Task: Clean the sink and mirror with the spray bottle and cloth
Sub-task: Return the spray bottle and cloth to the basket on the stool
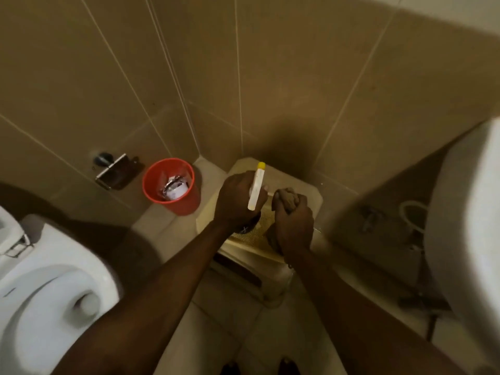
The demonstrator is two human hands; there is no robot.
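Left hand (pixel 238 201) is gripping the spray bottle (pixel 256 186), nozzle pointing up toward the corner; right hand (pixel 293 226) is clenching the brown cloth (pixel 286 198), both over the cream stool (pixel 311 197) in the floor corner. Risk: bottle is hanging low in the grip and may be slipping. Sink (pixel 460 212) is sitting at the right edge, pipes under it; red bin (pixel 170 185) and toilet (pixel 54 288) are crowding the left. Mirror isn't showing.
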